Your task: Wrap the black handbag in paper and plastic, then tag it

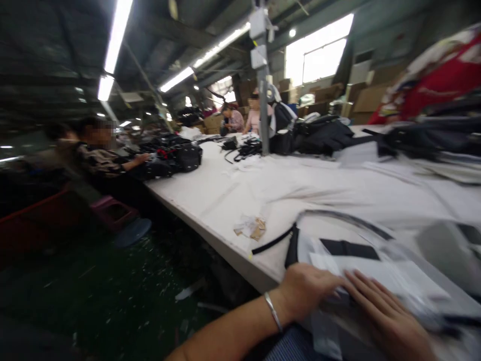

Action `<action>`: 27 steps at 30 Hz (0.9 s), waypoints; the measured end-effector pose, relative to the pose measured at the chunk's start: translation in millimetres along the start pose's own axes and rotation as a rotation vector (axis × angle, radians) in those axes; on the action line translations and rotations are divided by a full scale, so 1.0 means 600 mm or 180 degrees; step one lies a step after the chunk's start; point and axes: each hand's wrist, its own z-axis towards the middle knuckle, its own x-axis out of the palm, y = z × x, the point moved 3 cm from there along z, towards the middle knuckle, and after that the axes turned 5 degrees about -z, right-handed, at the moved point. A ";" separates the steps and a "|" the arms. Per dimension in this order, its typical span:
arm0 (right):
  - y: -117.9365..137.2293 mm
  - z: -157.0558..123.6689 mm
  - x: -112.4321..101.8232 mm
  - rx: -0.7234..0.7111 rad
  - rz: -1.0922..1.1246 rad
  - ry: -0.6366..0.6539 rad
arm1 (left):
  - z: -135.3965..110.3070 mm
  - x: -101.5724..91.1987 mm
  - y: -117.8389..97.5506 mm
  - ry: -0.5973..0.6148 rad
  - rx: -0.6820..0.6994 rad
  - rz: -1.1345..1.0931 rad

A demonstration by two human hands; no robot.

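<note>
Fluorescent tubes run along the ceiling of a dim workshop, above a long white table (233,195) that stretches away from the camera. At its near edge the person's left hand (306,291), a thin bracelet (273,312) at the wrist, lies knuckles-up on a clear plastic bag (379,281), its fingers curled onto the bag's edge; whether they actually pinch it cannot be told through the blur. The right hand (387,313) rests just beside it, fingers straight and pressed together, flat on the same bag. A black strap (274,241) lies on the table just beyond the left hand, with small paper scraps (251,227) near it. Farther up the table sit heaps of black bags (323,135), and a seated person (99,155) works at the left side.
</note>
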 end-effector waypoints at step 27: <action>0.133 -0.040 0.012 -0.0290 0.0535 0.0989 | -0.043 0.031 0.036 -0.0735 0.0477 -0.0495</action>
